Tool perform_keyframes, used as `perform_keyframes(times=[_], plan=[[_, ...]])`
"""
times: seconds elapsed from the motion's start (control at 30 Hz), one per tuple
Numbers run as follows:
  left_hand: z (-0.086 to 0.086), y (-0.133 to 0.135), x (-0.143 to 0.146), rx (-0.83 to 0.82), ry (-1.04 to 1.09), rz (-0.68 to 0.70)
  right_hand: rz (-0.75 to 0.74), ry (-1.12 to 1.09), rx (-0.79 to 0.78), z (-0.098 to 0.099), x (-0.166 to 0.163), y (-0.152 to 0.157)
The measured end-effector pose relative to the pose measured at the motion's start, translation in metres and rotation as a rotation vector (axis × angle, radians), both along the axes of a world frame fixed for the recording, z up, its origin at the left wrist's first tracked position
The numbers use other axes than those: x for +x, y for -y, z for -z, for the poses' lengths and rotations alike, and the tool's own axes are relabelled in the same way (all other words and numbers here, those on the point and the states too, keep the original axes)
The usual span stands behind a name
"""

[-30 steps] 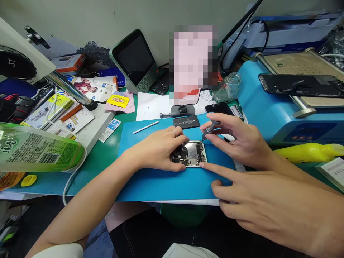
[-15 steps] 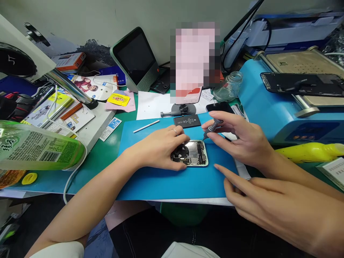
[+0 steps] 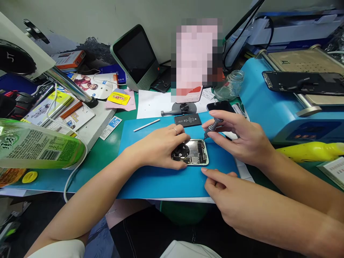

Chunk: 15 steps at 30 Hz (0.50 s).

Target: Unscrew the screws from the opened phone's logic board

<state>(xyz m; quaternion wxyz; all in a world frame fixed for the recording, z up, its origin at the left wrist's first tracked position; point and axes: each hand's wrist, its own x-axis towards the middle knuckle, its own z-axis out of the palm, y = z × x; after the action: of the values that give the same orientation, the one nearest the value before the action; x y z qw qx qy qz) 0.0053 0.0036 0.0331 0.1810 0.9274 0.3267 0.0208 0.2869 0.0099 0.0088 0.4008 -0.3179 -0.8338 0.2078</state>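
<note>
My left hand (image 3: pixel 158 148), a ring on one finger, grips an opened phone (image 3: pixel 197 154) by its long edges, with thumb and fingers on opposite sides. The phone lies flat on a blue mat (image 3: pixel 161 182), circuit boards showing. My right hand (image 3: pixel 236 138) pinches a small grey screwdriver (image 3: pixel 213 127) between thumb and fingers. Its tip points down by the phone's upper right corner; whether it touches is unclear. A removed phone battery (image 3: pixel 188 120) lies just beyond the phone. Another person's hand (image 3: pixel 225 190) reaches in from the right below mine, fingers close to the phone's lower right corner.
A white stick (image 3: pixel 146 125) lies on the mat. Behind stand a jar (image 3: pixel 233 84) and a tilted display (image 3: pixel 137 53). At right is a blue machine (image 3: pixel 263 107) bearing a phone screen (image 3: pixel 303 82). A green bottle (image 3: pixel 40 147) lies at left.
The other person's hand has moved left, nearer the phone, its fingers more curled. My screwdriver tip has shifted slightly right at the phone's corner. My left hand keeps its grip.
</note>
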Motion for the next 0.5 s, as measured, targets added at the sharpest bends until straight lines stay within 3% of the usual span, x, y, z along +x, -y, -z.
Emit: perform_keyframes(times=[0.27, 0.5], plan=[[0.0022, 0.0002, -0.0004, 0.014, 0.01, 0.002, 0.001, -0.013, -0.043, -0.0004, 0.0009, -0.0001], [0.0014, 0.0003, 0.0004, 0.012, 0.004, 0.001, -0.118, -0.063, -0.092, -0.0002, 0.0027, -0.0056]])
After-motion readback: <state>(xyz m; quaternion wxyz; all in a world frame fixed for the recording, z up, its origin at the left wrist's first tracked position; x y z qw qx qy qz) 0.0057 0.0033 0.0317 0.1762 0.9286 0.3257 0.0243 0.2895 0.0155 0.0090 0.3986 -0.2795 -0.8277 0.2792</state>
